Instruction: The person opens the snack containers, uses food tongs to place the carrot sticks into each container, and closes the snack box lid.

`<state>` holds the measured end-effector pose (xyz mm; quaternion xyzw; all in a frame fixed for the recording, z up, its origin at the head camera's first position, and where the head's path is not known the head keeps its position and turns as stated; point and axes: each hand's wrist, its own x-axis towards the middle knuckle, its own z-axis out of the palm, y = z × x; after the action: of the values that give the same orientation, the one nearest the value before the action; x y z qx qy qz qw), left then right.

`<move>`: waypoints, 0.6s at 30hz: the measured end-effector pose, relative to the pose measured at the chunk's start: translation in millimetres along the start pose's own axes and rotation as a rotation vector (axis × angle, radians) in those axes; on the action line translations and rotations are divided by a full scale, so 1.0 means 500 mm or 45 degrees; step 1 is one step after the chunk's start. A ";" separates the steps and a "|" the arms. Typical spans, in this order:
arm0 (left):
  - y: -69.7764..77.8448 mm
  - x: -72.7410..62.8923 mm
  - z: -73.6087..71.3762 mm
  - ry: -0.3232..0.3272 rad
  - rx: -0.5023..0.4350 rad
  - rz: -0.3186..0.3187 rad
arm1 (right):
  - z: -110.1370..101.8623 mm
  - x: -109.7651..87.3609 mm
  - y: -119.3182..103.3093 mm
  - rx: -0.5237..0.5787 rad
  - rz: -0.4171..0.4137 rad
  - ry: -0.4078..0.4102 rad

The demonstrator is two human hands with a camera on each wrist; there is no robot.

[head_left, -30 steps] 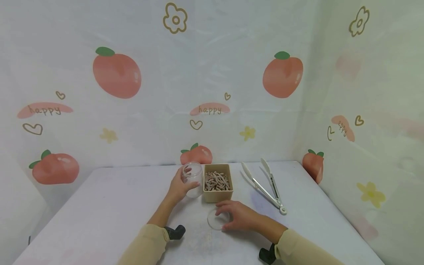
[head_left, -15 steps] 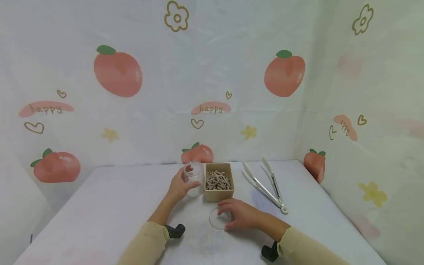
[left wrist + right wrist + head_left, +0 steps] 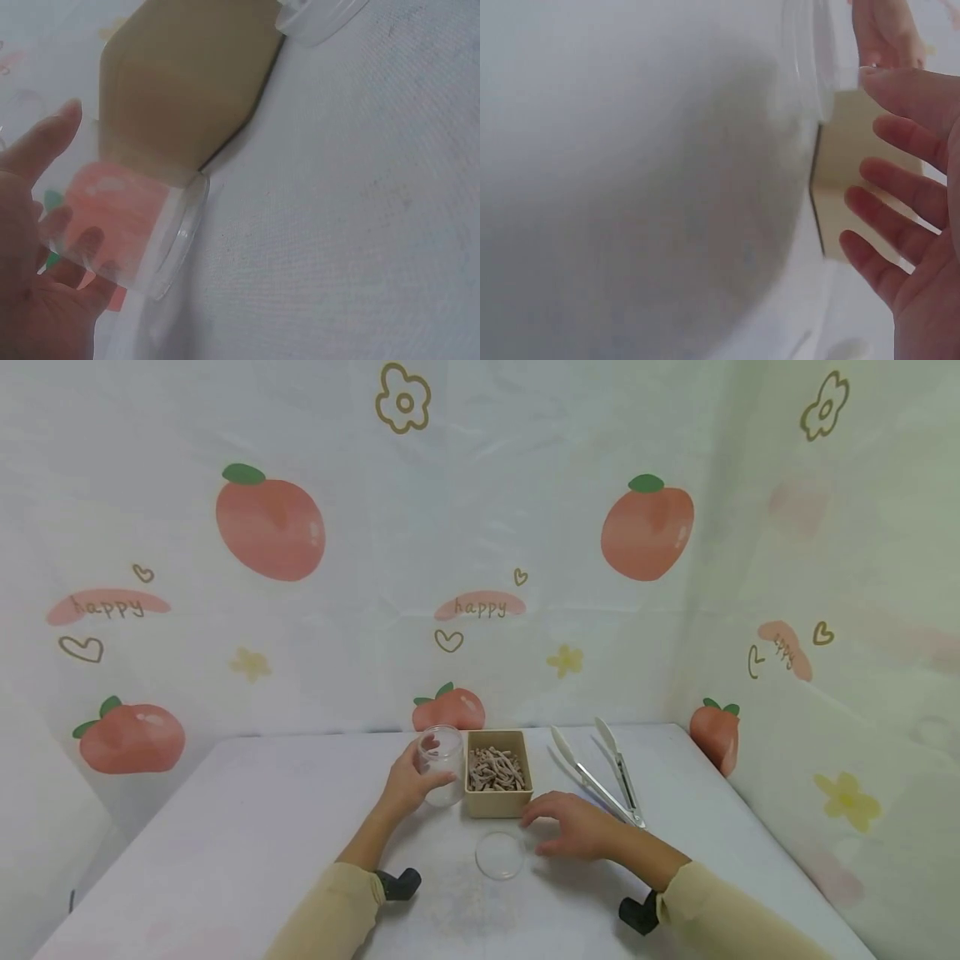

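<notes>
My left hand grips a clear, round jar standing upright, with fingers behind it and thumb across its near side. In the left wrist view the jar looks empty, and its base meets the table. Right beside it is a tan rectangular box of short greyish-brown sticks. A clear round lid lies flat in front of the box. Just right of the lid hovers my right hand, fingers relaxed and spread, holding nothing. It overlaps the near end of the tongs.
The tongs lie spread on the table to the right of the box. A white cloth covers the table, and a printed curtain hangs behind it. Another printed panel stands along the right side.
My right hand has drawn back from the lid toward the right, leaving it on the table, and now covers the tongs' near end. The left hand still holds the jar in place.
</notes>
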<state>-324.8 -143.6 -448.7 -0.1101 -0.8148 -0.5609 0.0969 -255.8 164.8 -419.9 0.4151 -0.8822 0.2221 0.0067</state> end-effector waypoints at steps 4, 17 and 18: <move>0.000 0.000 0.000 0.006 -0.006 0.006 | -0.022 -0.011 0.015 -0.017 0.061 0.023; 0.001 -0.003 0.002 0.008 -0.008 -0.017 | -0.033 -0.076 0.078 -0.073 0.218 0.324; 0.002 -0.003 0.002 0.010 -0.003 -0.013 | -0.032 -0.079 0.082 -0.075 0.222 0.357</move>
<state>-323.2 -142.7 -448.6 -0.1041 -0.8142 -0.5628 0.0971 -262.9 222.8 -428.9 0.3014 -0.9115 0.2517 0.1226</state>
